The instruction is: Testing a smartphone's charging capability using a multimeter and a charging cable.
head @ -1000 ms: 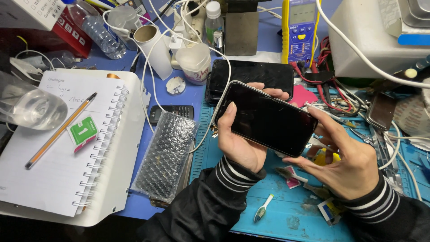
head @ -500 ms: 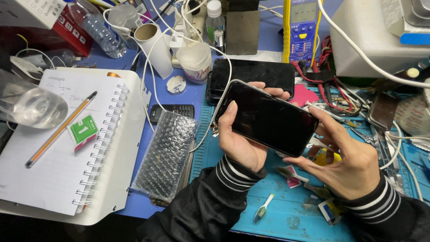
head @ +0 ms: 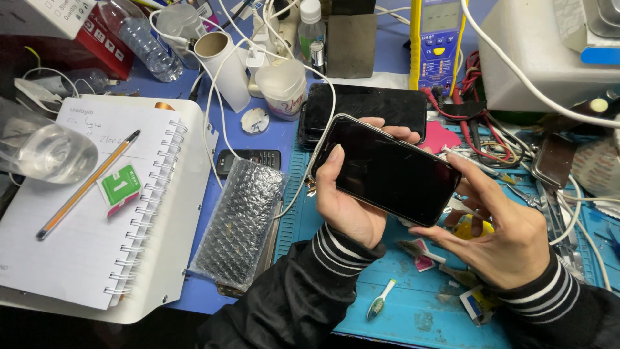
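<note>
A black smartphone with a dark screen and silver rim is held face up above a blue work mat. My left hand grips it from below at its left end, thumb lying on the screen's edge. My right hand pinches the phone's right end between thumb and fingers. Both sleeves are black with striped cuffs. A second dark phone lies flat on the table just behind the held one.
A spiral notebook with a pencil lies left, a bubble-wrap pouch beside it. A small keypad phone, a white cup, a yellow multimeter, tangled cables and a small toothbrush surround my hands.
The phone and both hands have hardly shifted; the grip is the same.
</note>
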